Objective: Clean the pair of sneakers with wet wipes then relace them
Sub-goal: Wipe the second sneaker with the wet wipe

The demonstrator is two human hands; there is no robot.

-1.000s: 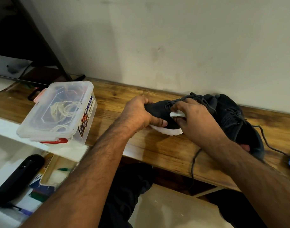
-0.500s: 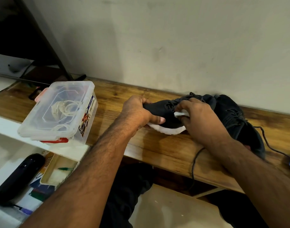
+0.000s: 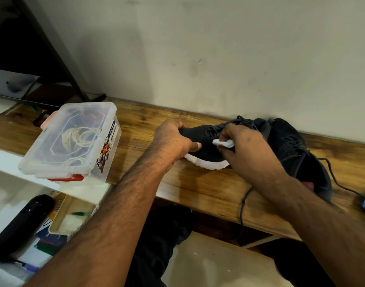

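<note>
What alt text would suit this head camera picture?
A right hand rubs a white wet wipe on a black white-soled sneaker gripped by the left hand, on a wooden shelf beside a clear plastic box.

Left hand [image 3: 173,141] grips toe of black sneaker [image 3: 206,141] on wooden shelf [image 3: 208,189]; right hand [image 3: 245,150] presses white wipe [image 3: 224,143] against sneaker upper; clear plastic box [image 3: 73,141] left of sneaker.

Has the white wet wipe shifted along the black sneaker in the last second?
Yes. The white wet wipe pinched by the right hand slid slightly right, toward the laces and away from the left hand gripping the black sneaker toe.
</note>
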